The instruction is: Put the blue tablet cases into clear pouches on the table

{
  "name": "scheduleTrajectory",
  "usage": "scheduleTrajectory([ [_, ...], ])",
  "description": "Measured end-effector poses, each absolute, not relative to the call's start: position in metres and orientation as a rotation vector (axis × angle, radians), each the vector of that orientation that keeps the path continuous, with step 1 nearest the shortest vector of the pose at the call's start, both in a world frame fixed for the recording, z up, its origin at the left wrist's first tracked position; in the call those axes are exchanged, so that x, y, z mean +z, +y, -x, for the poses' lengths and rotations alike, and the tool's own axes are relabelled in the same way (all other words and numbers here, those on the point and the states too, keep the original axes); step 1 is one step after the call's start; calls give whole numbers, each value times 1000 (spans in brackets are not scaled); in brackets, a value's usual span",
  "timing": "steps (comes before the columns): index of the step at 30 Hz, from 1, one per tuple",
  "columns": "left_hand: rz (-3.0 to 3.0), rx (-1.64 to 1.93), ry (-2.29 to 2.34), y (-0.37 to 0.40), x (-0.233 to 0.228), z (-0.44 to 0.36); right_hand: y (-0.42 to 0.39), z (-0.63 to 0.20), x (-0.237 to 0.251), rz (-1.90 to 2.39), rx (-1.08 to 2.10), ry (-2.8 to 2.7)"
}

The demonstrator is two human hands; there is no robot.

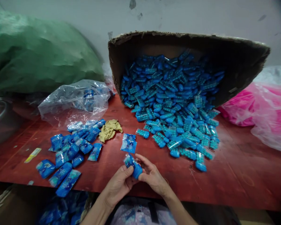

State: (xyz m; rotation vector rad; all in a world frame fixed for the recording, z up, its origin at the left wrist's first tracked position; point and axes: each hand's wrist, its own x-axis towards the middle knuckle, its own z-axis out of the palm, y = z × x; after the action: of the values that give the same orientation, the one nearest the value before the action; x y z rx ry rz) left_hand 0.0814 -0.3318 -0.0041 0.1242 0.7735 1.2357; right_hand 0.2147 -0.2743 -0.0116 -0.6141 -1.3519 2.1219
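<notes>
Blue capsule pack (133, 167) sits pinched between both hands at the near edge of the red surface (236, 175), close to the person's body. Left hand (118, 184) curls around its lower end, thumb and fingers closed on it from the left. Right hand (152, 175) meets it from the other side, with fingers partly bent and fingertips resting on the pack's upper end, so both hands have hold of the same item.

Just beyond the hands, a single sealed sachet (128, 143) lies flat on the surface, apart from the rest. To the left of it is a crumpled yellowish glove (110, 129), and further left a loose spread of filled blue sachets (70, 156) reaches toward the surface's near edge. A small yellow strip (32, 155) lies by itself at the far left. Behind the sachets is a crumpled clear plastic bag (77, 100) with some blue items inside, and behind that a large green sack (37, 53) rests against the wall.

Ahead and to the right, a cardboard box (239, 59) lies tipped on its side, and a heap of blue capsules (173, 103) spills from its mouth across the surface toward the hands. Pink plastic bags (267, 109) are bunched at the far right.
</notes>
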Motion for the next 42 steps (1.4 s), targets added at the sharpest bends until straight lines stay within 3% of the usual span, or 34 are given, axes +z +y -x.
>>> scheduleTrajectory([
  [7,52,1423,930,-329,3,-103,-279,-209,-22,811,1671,-1623],
  [14,263,1970,1029,-328,40,-19,-259,-206,-15,958,1258,-1996],
  [23,161,1509,1198,-323,-8,-60,-219,-157,-19,1280,485,-2506],
  [35,-25,1536,1341,-310,-11,-67,-220,-154,-37,1174,382,-2478],
  [42,-89,1525,1400,-305,-11,-70,-235,-164,-22,1086,385,-2442],
])
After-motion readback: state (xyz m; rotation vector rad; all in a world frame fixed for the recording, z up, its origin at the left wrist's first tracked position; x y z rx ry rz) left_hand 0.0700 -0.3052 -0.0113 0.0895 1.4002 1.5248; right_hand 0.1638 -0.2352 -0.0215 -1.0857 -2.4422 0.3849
